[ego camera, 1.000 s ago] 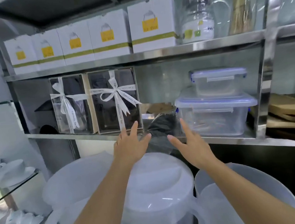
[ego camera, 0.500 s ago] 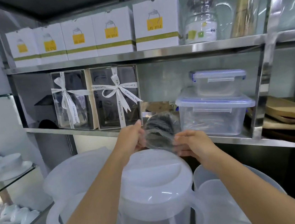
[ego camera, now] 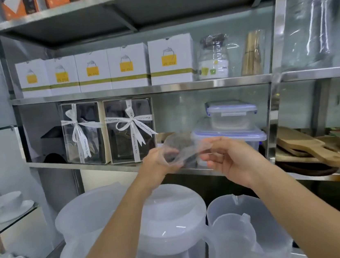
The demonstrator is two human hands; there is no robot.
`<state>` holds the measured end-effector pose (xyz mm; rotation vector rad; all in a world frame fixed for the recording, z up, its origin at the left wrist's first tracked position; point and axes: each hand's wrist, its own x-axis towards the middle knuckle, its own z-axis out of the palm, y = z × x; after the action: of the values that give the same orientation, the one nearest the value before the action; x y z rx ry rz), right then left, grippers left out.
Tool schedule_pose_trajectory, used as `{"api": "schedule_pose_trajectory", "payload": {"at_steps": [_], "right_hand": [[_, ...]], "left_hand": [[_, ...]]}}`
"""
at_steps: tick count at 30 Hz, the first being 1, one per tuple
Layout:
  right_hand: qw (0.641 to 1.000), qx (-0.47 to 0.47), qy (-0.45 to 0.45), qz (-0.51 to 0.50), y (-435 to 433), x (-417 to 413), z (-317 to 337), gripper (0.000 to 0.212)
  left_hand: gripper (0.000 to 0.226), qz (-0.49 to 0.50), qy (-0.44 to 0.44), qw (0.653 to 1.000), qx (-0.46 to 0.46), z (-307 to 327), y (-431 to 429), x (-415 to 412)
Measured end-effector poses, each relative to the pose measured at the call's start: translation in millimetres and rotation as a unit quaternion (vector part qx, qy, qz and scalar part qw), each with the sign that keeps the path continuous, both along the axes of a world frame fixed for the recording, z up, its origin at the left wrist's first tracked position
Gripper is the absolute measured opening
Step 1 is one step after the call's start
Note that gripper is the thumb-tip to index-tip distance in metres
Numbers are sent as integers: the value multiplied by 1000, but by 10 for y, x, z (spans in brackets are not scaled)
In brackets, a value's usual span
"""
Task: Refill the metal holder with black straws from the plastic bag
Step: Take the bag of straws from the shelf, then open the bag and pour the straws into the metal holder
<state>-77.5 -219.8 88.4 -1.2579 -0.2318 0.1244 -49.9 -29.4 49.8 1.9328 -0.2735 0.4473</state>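
Note:
A clear plastic bag with black straws showing darkly through it is held in front of the lower steel shelf. My left hand grips its left end. My right hand pinches the bag's right end between thumb and fingers. The bag is blurred, so the straws inside are only a dark mass. No metal holder is in view.
Behind the bag stand two ribboned gift boxes and stacked clear containers. White boxes line the shelf above. Large white plastic jugs sit below my arms. Wooden boards lie right; cups on glass shelves left.
My open hands reached the bag on the shelf, closed on it, and have drawn it out toward me. The camera has tilted upward.

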Motion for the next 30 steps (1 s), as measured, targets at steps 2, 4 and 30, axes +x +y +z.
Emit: {"api": "schedule_pose_trajectory", "payload": {"at_steps": [2,4,30], "right_hand": [[1000,20,-4,14,-67,-123,102,11],[999,26,-25,15,-127,-233,191,15],[971,-100,-128,-174,-687,-1977,-355,16]], "left_hand": [[19,-14,-9,997,-73,140,-76,-128],[19,2,-36,992,-123,265,-138,-233],[46,112,2,982,-155,103,-921,-2330]]}}
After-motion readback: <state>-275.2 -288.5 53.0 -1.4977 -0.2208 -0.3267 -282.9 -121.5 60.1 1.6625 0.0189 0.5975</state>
